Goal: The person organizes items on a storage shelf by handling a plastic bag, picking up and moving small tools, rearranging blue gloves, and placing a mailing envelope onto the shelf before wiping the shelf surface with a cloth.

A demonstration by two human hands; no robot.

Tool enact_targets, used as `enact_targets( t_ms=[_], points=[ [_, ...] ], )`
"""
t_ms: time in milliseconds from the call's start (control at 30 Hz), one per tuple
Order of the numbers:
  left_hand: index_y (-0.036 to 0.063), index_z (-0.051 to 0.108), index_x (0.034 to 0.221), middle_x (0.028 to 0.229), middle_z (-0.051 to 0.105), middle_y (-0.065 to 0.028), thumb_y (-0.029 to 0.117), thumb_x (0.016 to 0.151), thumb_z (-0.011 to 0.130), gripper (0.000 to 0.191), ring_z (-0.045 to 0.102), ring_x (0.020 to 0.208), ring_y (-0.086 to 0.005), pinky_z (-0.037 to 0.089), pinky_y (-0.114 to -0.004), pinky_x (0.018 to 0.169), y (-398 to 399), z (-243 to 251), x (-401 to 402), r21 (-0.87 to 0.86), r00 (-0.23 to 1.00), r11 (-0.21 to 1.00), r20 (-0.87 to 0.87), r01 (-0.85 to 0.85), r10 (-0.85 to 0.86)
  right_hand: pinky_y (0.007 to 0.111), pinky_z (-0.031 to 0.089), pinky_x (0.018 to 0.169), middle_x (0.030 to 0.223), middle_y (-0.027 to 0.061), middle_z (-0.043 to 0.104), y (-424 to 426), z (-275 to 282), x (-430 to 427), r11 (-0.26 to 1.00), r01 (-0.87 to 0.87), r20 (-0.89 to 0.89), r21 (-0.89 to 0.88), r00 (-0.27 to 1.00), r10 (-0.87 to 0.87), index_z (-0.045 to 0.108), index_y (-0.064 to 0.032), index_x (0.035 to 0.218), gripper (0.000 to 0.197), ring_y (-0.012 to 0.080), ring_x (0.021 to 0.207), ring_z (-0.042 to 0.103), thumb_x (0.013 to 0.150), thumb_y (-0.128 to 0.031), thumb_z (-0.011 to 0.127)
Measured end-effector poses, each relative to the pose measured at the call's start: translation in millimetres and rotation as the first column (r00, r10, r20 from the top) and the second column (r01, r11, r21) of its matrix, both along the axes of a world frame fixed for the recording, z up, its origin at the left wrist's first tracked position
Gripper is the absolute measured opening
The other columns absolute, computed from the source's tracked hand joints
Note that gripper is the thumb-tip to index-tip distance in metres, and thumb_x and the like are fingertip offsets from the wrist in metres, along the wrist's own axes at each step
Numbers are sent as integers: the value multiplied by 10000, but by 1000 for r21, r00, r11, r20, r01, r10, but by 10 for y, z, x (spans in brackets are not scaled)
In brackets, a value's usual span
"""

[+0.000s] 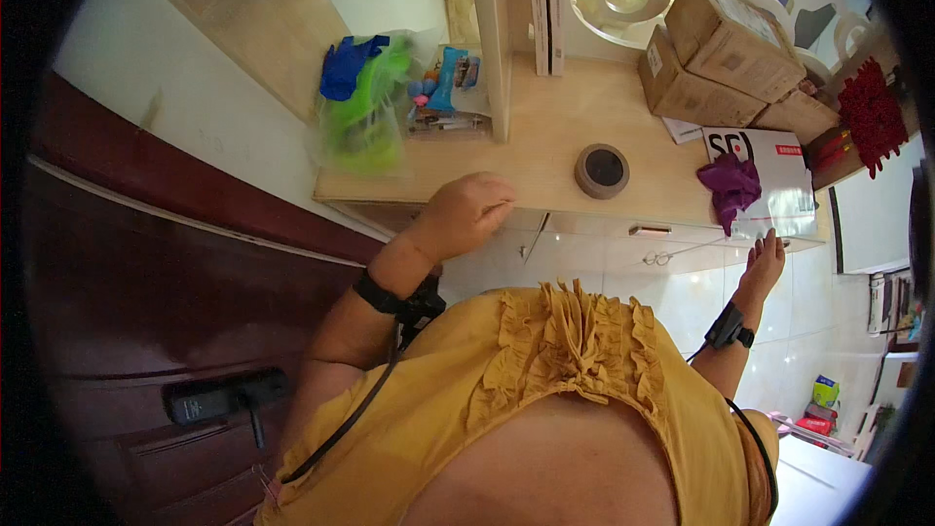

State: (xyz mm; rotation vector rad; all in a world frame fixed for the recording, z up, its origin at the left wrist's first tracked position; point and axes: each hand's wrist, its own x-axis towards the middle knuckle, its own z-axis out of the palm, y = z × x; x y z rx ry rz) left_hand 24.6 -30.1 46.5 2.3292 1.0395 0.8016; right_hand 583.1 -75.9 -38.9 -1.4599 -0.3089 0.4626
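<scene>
My left hand (471,210) is curled shut at the front edge of a pale wooden cabinet top (540,168), with nothing visible in it. To its right, a roll of brown tape (602,171) lies flat on the top. My right hand (764,263) is off the cabinet's front edge, fingers loosely apart and holding nothing I can see. Just beyond its fingertips lies a white printed mailing envelope (785,190). A crumpled purple cloth or bag (731,186) rests on the envelope's left side.
Brown cardboard boxes (738,44) are stacked at the back right, near a dark red chenille item (873,113). Plastic bags (372,102) and small packets (449,80) lie back left, beside an upright panel (493,36). A dark red door (182,292) stands at left.
</scene>
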Motion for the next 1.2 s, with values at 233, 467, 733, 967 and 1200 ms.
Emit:
enact_targets(
  t_ms=[233,467,733,967,1200],
  points=[
    [-11,686,1014,1005,686,-166,62,903,642,140,663,936,-325,521,-389,829,-258,-278,-345,-140,977,973,83,-185,197,422,483,761,934,122,627,157,-173,155,947,-29,677,-321,692,251,601,-6,1160,306,259,843,585,892,-144,653],
    [-18,677,1010,1036,694,-160,51,909,622,134,666,970,-313,516,-367,868,-469,-457,-494,-144,979,973,67,-180,191,322,448,773,953,24,574,-4,-64,-21,993,-81,-178,87,979,95,547,-23,1212,514,147,848,523,858,-308,786],
    [-18,684,1014,1047,688,-134,70,930,617,139,664,932,-245,518,-329,826,-557,-467,-510,-262,968,943,83,-207,236,266,493,581,837,36,622,129,229,-163,971,-89,-138,221,983,121,602,-40,978,222,144,670,587,905,-210,725],
    [-23,685,1020,1040,695,-133,56,929,615,139,668,921,-240,520,-319,812,-570,-300,-286,-194,976,963,70,-188,204,400,600,781,1104,122,658,185,379,-411,899,-321,-180,299,906,383,558,14,1201,325,247,946,675,948,-167,652],
    [-23,680,1016,1027,694,-139,37,919,619,130,667,928,-258,522,-337,812,-462,-434,-188,-216,987,970,97,-107,131,394,592,702,1086,125,656,231,522,-494,939,-302,11,164,953,304,528,18,1280,406,237,863,678,959,-209,628]
  ],
)
